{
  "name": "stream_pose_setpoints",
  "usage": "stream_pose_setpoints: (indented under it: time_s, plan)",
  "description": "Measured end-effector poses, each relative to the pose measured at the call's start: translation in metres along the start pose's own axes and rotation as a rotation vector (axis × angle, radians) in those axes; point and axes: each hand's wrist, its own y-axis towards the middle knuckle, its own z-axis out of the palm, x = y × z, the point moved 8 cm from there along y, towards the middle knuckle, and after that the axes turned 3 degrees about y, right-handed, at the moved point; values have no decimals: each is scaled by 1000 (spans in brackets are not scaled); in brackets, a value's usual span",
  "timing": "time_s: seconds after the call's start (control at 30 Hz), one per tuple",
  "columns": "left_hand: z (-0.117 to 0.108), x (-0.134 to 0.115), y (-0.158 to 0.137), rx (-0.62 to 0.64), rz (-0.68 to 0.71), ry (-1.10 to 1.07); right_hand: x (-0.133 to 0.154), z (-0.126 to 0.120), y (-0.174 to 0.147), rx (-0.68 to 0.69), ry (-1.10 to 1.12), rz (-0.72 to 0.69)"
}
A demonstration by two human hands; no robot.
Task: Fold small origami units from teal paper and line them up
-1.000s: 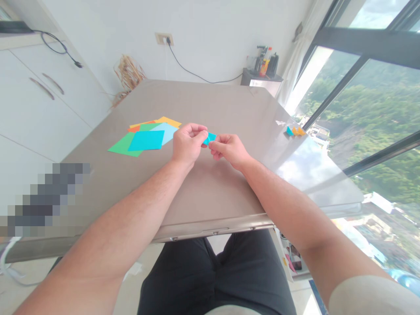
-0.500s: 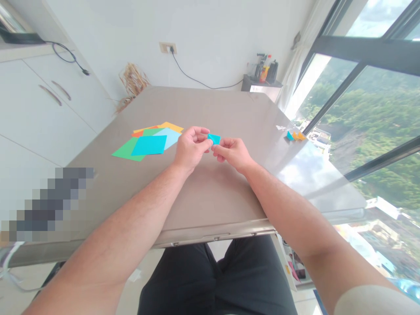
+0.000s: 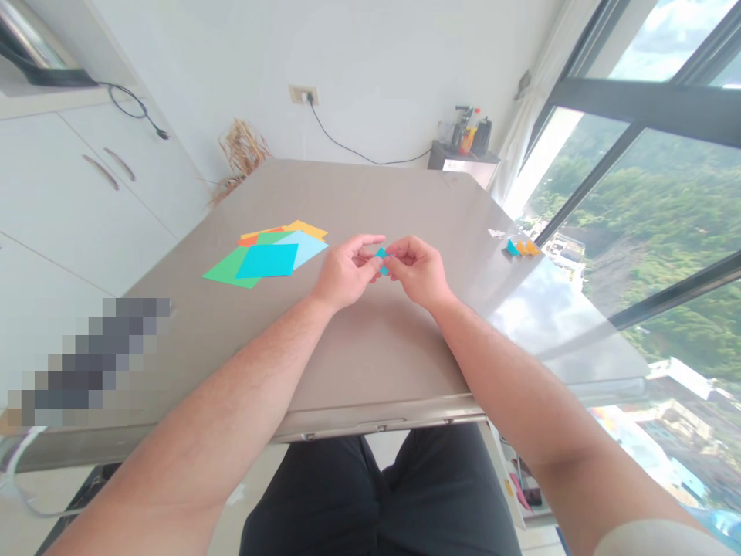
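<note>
A small folded piece of blue paper (image 3: 380,253) is held up over the table between my two hands. My left hand (image 3: 349,272) pinches its left side between thumb and fingers, with the index finger stretched out above. From the other side my right hand (image 3: 417,270) pinches its right edge. Fingers cover much of the paper, so its full folded shape is hidden. Left of my hands lie loose coloured sheets, with a blue sheet (image 3: 267,261) on top of a green sheet (image 3: 223,268), a light blue sheet (image 3: 311,249) and orange ones (image 3: 306,228).
On the grey table (image 3: 370,347), small folded paper shapes, blue (image 3: 512,247) and yellow-orange (image 3: 528,248), stand near the right edge by the window. Bottles (image 3: 468,139) stand on a cabinet beyond the far edge. A blurred-out dark object (image 3: 98,359) lies at the left.
My right hand has closed in towards the left, and the blue paper has been turned so less of it shows between the fingers. The camera view has shifted slightly.
</note>
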Motion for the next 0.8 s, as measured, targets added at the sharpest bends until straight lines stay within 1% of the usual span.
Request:
stream_pose_setpoints:
  time_s: [0.1, 0.2, 0.3, 0.4, 0.53, 0.67, 0.73, 0.8]
  plan:
    - [6, -2, -2, 45, -19, -91, -3, -2, 2, -11, 42, 19]
    - [5, -3, -2, 28, -31, -134, -3, 0, 3, 30, 63, 23]
    - [4, -4, -1, 15, -23, -121, -2, 2, 4, 71, 43, -7]
    - [3, -5, 1, 20, 16, -96, 0, 1, 4, 70, 35, -24]
    - [1, -5, 2, 13, 38, -81, 3, 4, 2, 113, 34, -1]
    - [1, -1, 1, 31, -21, -73, 7, 9, -2, 187, 47, 44]
    - [3, 1, -1, 42, -61, -78, 7, 9, -3, 182, 46, 65]
    - [3, 0, -1, 29, -65, -85, 6, 9, -3, 170, 52, 79]
